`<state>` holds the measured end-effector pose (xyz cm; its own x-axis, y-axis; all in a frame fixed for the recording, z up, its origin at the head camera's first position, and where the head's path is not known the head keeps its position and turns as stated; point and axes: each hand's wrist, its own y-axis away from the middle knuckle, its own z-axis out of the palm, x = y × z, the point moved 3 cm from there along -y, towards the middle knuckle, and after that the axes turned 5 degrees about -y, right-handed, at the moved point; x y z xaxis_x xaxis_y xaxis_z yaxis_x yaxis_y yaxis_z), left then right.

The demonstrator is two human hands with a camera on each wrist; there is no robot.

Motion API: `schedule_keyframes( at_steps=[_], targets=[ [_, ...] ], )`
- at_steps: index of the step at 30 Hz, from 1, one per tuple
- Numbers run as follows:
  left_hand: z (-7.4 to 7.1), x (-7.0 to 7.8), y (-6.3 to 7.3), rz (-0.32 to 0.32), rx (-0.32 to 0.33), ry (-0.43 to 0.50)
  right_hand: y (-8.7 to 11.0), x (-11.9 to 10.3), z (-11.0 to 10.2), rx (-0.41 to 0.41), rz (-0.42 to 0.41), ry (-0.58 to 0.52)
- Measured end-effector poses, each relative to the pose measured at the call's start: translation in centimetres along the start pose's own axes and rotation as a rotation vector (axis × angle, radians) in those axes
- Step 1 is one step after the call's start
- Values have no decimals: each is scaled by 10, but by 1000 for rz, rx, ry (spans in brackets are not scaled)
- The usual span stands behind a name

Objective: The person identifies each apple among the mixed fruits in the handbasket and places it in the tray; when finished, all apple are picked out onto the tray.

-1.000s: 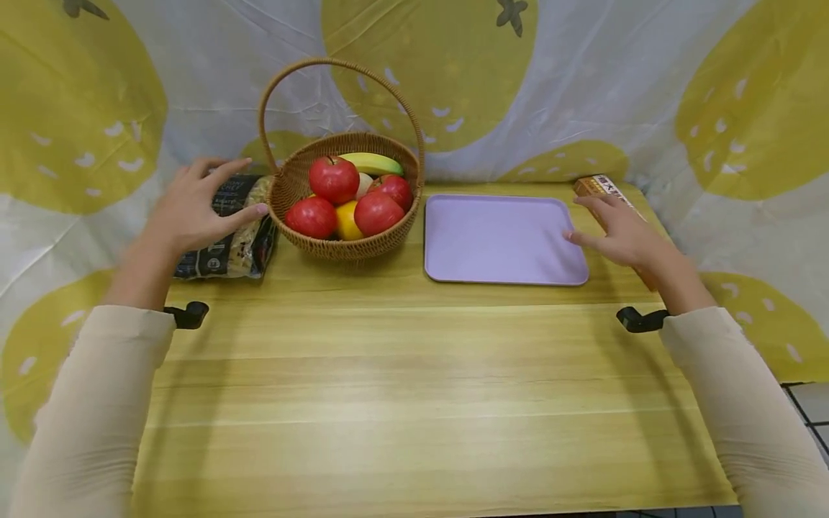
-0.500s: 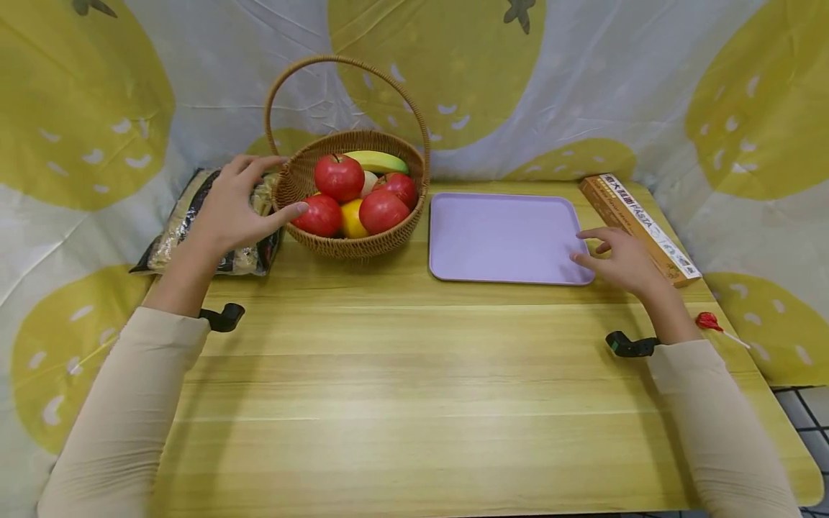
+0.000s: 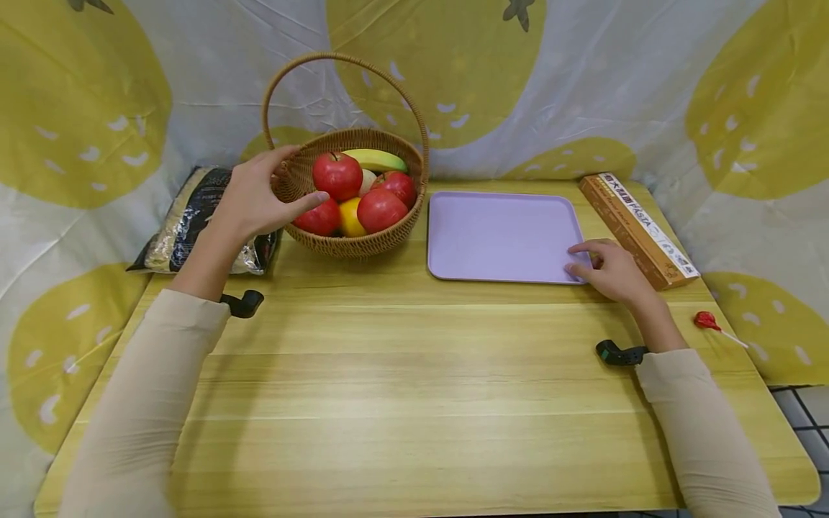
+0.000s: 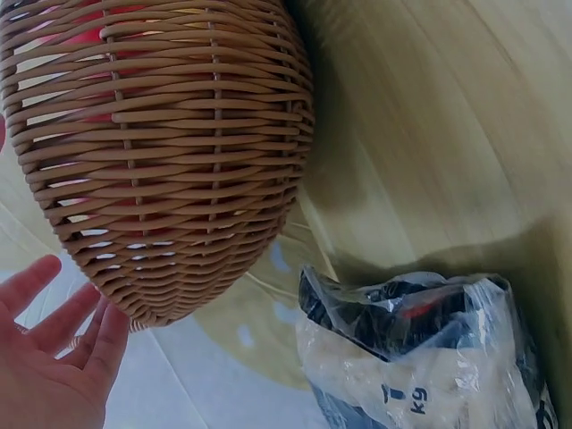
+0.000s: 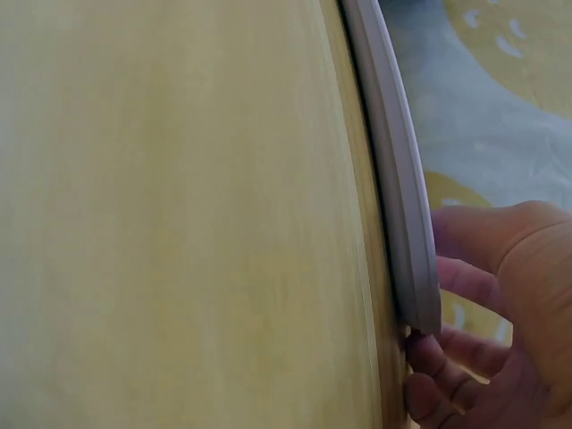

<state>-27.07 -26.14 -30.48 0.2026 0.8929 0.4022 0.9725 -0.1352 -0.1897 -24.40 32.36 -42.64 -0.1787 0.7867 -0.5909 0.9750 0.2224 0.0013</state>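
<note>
In the head view my left hand [image 3: 255, 198] is at the left rim of a round wicker basket [image 3: 352, 247] with a tall hoop handle. Its thumb extends over a red apple [image 3: 322, 218], and its other fingers reach the rim with loose spread. The left wrist view shows those fingers beside the weave of the basket [image 4: 170, 179]. My right hand [image 3: 612, 270] is at the right edge of a flat lilac tray [image 3: 505, 237]. Up close, the right hand [image 5: 500, 313] has its thumb by the upper side of the tray [image 5: 402, 206] and fingers curled at the corner.
Besides several apples, the basket holds a banana [image 3: 376, 160] and a yellow fruit [image 3: 350, 218]. A pasta bag [image 3: 188, 223] lies left of it. Right of the tray are a long pasta box [image 3: 637, 230] and a red lollipop [image 3: 706, 320]. A patterned cloth [image 3: 473, 86] hangs behind the table [image 3: 414, 403].
My left hand has moved right, from over the pasta bag to the basket's rim. My right hand has come down and nearer to the tray's front right corner, uncovering the pasta box and lollipop.
</note>
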Motion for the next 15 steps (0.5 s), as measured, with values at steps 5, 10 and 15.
schedule_keyframes(
  at_steps=[5, 10, 15],
  targets=[
    [2, 2, -7, -33, -26, -7, 0, 1, 1, 12, 9, 0],
    [4, 6, -14, -47, -47, -13, 1, 3, 3, 36, 24, -28],
    [6, 8, -20, -58, -59, 5, 3, 5, 5, 53, 48, -55]
  ],
)
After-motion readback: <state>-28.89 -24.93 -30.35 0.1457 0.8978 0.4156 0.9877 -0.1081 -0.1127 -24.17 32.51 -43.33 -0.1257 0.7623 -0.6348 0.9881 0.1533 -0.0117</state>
